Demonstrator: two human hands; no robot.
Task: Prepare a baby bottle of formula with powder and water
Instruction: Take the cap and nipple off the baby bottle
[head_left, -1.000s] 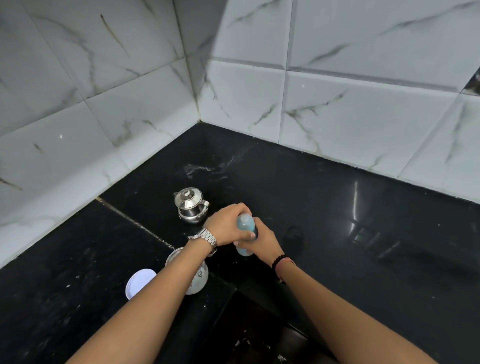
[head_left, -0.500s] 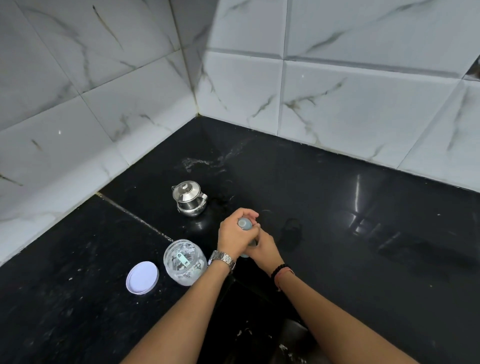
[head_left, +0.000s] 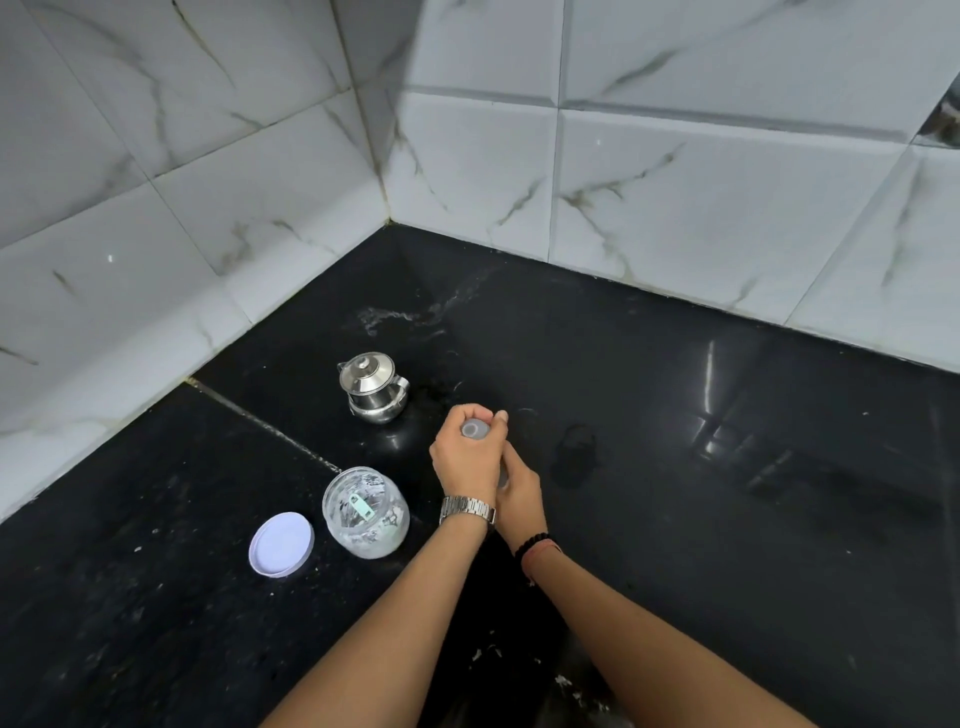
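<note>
The left hand (head_left: 464, 457) wraps the top of the baby bottle (head_left: 474, 430); the right hand (head_left: 519, 493) grips its lower body, hands touching. The bottle stands on the black counter (head_left: 675, 519), near the steel kettle (head_left: 373, 387). Probably the cap is being tightened, though fingers hide the thread. Hold the base still, turn the top only, and keep the bottle upright. The open powder jar (head_left: 365, 512) and its lid (head_left: 282, 543) lie to the left.

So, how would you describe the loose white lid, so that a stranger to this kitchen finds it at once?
Start at the black counter beneath the marble-tiled corner. Near its left front stands an open clear jar with a small scoop inside. The lid lies flat just left of this jar: a round white disc, the only flat, plain item there, unlike the shiny steel pot farther back.
</note>
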